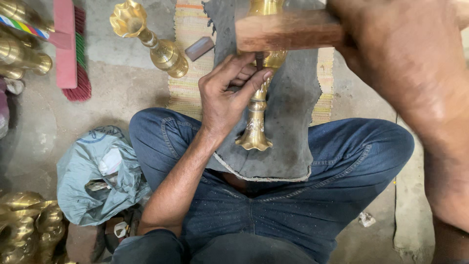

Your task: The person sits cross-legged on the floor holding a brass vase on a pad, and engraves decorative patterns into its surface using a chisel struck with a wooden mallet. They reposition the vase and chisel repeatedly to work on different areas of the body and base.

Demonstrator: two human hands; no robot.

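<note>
A brass vase (pixel 256 122) lies on a dark grey cloth (pixel 288 112) spread over my crossed legs in blue jeans. My left hand (pixel 228 93) pinches a small dark metal punch (pixel 259 59) upright against the vase's body. My right hand (pixel 405 49), close to the camera and blurred, grips a wooden mallet (pixel 288 30) whose head is right above the punch's top.
A second brass vase (pixel 151 41) lies on the concrete floor at upper left beside a striped mat (pixel 188 83) and a small brown block (pixel 199 48). A red broom (pixel 73 49) and more brass pieces (pixel 22 54) sit far left. A grey plastic bag (pixel 95 181) and brass parts (pixel 27 222) lie lower left.
</note>
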